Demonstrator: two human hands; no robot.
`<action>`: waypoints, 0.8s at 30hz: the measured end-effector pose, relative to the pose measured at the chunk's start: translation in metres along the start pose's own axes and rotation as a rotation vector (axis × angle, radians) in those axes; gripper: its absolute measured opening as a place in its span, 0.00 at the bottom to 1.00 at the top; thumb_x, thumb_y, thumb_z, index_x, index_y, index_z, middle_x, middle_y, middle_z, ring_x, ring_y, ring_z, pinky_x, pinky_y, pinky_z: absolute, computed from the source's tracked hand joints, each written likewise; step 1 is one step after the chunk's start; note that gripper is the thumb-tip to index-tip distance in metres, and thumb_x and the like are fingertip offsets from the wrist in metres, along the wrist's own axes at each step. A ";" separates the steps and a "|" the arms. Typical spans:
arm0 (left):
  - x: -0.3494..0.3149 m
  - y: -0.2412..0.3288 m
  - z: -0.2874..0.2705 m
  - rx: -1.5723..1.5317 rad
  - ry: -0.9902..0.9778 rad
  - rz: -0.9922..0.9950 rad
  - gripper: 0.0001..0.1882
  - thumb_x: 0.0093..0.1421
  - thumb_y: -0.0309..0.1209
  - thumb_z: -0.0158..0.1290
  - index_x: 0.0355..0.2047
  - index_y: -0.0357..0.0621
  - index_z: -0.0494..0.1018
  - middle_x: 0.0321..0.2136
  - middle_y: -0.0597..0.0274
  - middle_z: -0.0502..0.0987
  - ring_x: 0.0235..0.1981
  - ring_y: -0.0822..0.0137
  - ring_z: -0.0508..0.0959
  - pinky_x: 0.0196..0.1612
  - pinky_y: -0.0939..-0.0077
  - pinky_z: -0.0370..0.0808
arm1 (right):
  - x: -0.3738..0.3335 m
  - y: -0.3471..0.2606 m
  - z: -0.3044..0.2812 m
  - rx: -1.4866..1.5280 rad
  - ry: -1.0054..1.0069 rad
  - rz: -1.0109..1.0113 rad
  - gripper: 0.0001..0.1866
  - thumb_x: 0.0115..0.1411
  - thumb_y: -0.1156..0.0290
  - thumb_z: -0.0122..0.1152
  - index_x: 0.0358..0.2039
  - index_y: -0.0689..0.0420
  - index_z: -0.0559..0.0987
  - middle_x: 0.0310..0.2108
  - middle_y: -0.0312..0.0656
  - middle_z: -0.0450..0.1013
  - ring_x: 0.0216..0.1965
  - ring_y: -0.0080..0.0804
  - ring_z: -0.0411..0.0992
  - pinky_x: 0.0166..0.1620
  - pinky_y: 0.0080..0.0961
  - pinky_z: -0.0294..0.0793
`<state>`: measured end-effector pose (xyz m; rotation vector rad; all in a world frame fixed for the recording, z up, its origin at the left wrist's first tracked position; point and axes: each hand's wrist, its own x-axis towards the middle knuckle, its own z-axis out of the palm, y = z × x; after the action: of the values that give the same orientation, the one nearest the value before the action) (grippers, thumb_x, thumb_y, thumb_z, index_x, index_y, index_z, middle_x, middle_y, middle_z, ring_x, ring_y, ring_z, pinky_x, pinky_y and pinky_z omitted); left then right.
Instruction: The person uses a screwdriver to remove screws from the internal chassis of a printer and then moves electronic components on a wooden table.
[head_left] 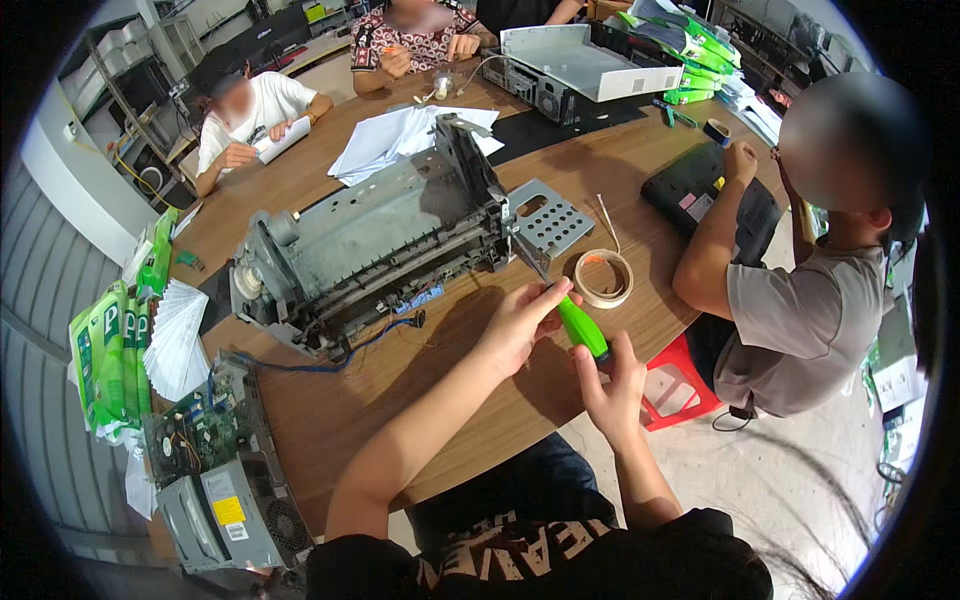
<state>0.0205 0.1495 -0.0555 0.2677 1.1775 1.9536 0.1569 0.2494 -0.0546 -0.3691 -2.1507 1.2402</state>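
Note:
A screwdriver with a bright green handle (582, 328) points away from me, its thin shaft reaching up to the right end of a stripped printer frame (380, 235). Whether the tip sits in a screw is too small to tell. My left hand (518, 328) closes around the front of the handle, by the shaft. At the handle's butt end, the thumb and fingers of my right hand (612, 388) grip it. Just beyond the handle a roll of tan tape (604, 278) lies flat, beside a perforated grey metal plate (550, 222).
A blue cable (300, 367) trails from the frame toward an opened computer unit (215, 470) at lower left. White paper (385, 140) lies behind the frame. An opened metal case (580, 75) stands farther back. At right a co-worker handles a black device (700, 200); other people sit across the table.

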 end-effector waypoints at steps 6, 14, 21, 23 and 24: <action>-0.006 0.003 -0.017 -0.082 -0.243 0.033 0.21 0.64 0.33 0.49 0.56 0.41 0.66 0.48 0.59 0.74 0.48 0.70 0.73 0.50 0.76 0.67 | 0.008 0.001 -0.001 0.205 -0.180 0.356 0.27 0.69 0.56 0.42 0.24 0.64 0.77 0.12 0.39 0.71 0.13 0.22 0.68 0.19 0.22 0.65; -0.001 -0.005 -0.008 0.027 0.014 0.057 0.11 0.59 0.36 0.59 0.39 0.45 0.75 0.30 0.73 0.76 0.29 0.83 0.71 0.34 0.87 0.67 | 0.005 -0.008 -0.009 0.340 -0.097 0.065 0.25 0.54 0.76 0.66 0.51 0.61 0.66 0.44 0.42 0.70 0.43 0.27 0.72 0.41 0.24 0.77; 0.003 -0.004 -0.001 -0.056 0.055 -0.010 0.12 0.59 0.37 0.59 0.41 0.47 0.74 0.33 0.73 0.75 0.33 0.82 0.72 0.37 0.85 0.66 | 0.001 0.003 -0.005 0.251 0.029 0.040 0.17 0.56 0.77 0.64 0.44 0.66 0.71 0.33 0.42 0.74 0.35 0.23 0.75 0.38 0.20 0.77; -0.004 0.003 0.001 -0.098 -0.075 -0.018 0.15 0.61 0.36 0.55 0.47 0.47 0.72 0.41 0.69 0.76 0.41 0.80 0.72 0.43 0.81 0.66 | 0.002 0.005 -0.005 0.302 0.011 0.107 0.14 0.58 0.75 0.63 0.42 0.66 0.71 0.30 0.41 0.74 0.31 0.22 0.75 0.34 0.19 0.76; -0.005 0.005 -0.005 -0.071 -0.186 -0.012 0.18 0.64 0.36 0.50 0.53 0.46 0.68 0.49 0.63 0.74 0.51 0.73 0.70 0.53 0.74 0.65 | 0.003 0.007 -0.005 0.351 -0.006 0.168 0.12 0.59 0.74 0.61 0.40 0.66 0.72 0.26 0.41 0.74 0.26 0.22 0.74 0.30 0.18 0.75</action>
<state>0.0177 0.1414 -0.0530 0.3946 0.9856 1.9110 0.1576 0.2577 -0.0576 -0.3997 -1.8872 1.6812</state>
